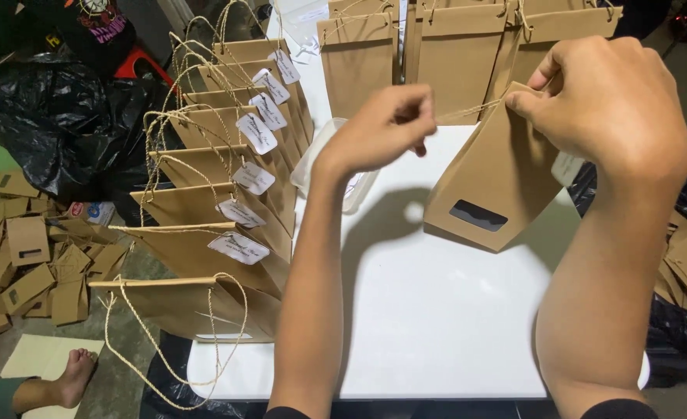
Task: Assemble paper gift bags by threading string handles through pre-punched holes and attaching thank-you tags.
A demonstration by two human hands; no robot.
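1. Left hand (386, 124) pinches twine (468, 112); right hand (603, 101) clamps the top of a kraft bag (499, 174) held tilted above the white table (437, 310).
2. Tagged bags (219, 225) stand in a row at left.

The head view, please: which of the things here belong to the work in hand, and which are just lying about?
In hand:
- left hand pinching twine
- right hand gripping the top of the brown paper bag
- row of tagged bags already strung
- white table

Lying about:
- black plastic sheet
- flat bags on the floor
- clear tub
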